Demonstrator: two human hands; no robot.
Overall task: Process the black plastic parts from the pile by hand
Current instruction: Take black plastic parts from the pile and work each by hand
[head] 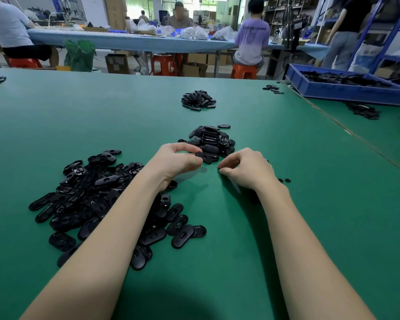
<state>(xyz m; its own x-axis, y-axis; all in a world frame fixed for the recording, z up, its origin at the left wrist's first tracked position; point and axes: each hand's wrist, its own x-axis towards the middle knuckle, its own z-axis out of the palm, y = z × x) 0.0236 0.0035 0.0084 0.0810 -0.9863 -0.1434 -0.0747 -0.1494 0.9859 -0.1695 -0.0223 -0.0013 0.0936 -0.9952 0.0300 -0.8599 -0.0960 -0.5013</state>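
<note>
A big loose pile of black oval plastic parts lies on the green table at the near left, partly under my left forearm. A smaller heap of parts sits just beyond my hands. My left hand pinches one black part between thumb and forefinger at the near edge of that heap. My right hand is beside it, fingers curled with their tips down on the table. Whether they hold anything is hidden.
A third heap of parts lies farther back at the centre. Two small black bits sit right of my right hand. A blue crate of parts stands at the far right. Several people sit at a blue-covered table behind.
</note>
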